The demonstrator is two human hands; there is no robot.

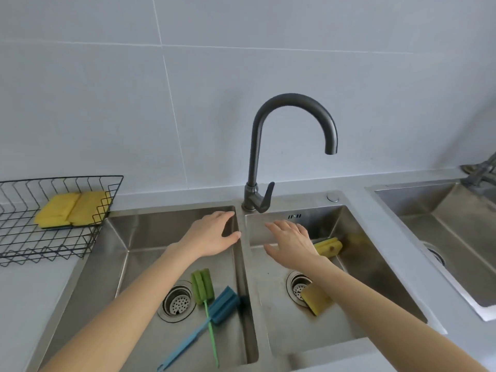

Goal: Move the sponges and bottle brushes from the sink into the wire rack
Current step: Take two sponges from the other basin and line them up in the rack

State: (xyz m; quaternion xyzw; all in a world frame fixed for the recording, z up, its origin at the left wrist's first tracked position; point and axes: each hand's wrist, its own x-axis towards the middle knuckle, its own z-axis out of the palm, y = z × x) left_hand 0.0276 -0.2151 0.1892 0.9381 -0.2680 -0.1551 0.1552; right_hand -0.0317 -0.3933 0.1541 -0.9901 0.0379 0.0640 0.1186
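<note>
Two yellow sponges [72,208] lie side by side in the black wire rack [16,245] on the counter at the left. In the left basin [128,237] a green bottle brush [203,284] and a blue bottle brush [222,304] lie crossed beside the drain. The right basin [357,253] holds a yellow sponge [328,247] at the back wall and another yellow sponge [316,299] over its drain. My left hand [212,234] hovers open over the left basin. My right hand [290,240] is open over the right basin, just left of the back sponge.
A dark curved faucet [257,157] rises behind the divider between the basins. A second steel sink [456,237] sits at the right. Grey counter [32,288] surrounds the sinks, with a tiled wall behind.
</note>
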